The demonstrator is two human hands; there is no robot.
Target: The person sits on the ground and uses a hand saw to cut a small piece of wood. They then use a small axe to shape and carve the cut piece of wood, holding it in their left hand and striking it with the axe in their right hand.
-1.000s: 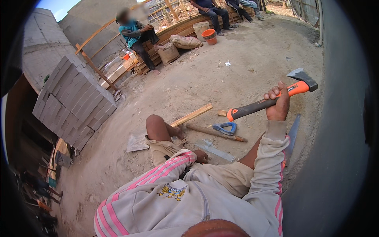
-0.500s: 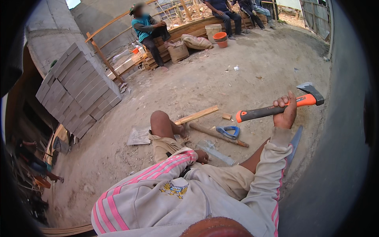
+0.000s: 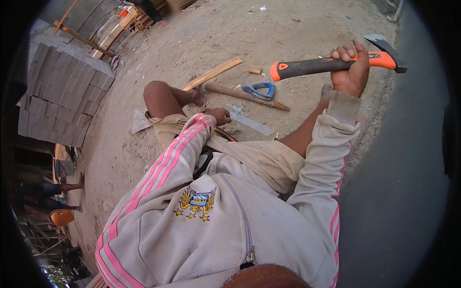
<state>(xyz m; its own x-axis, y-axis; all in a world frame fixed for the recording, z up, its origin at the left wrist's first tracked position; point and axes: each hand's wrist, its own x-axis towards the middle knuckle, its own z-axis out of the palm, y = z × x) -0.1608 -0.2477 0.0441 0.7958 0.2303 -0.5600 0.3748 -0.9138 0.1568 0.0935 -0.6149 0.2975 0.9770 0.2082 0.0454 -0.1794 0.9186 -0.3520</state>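
Observation:
My right hand (image 3: 350, 72) grips a hatchet (image 3: 307, 68) by its black and orange handle, its dark head (image 3: 394, 60) pointing right. My left hand (image 3: 220, 115) rests by my lap with fingers curled; what it holds, if anything, is hidden. An orange and black object (image 3: 226, 135) shows partly below it. In front lie a round wooden stick (image 3: 230, 93), a light plank (image 3: 211, 73), a small wood offcut (image 3: 254, 69), a blue D-shaped handle (image 3: 260, 90) and a long clear strip (image 3: 252, 124). My bent legs are either side of my hands.
Stacked grey blocks (image 3: 62, 96) stand at left, a grey wall (image 3: 403, 168) runs close along my right. Another person (image 3: 45, 189) is at lower left near an orange object (image 3: 62, 217). A seated person's legs (image 3: 149, 9) and timber stacks (image 3: 120, 29) are at the top.
The view has tilted downward, so the seated people have mostly left the top edge. My right hand still grips the hatchet, now higher in the picture. The person at left has shifted.

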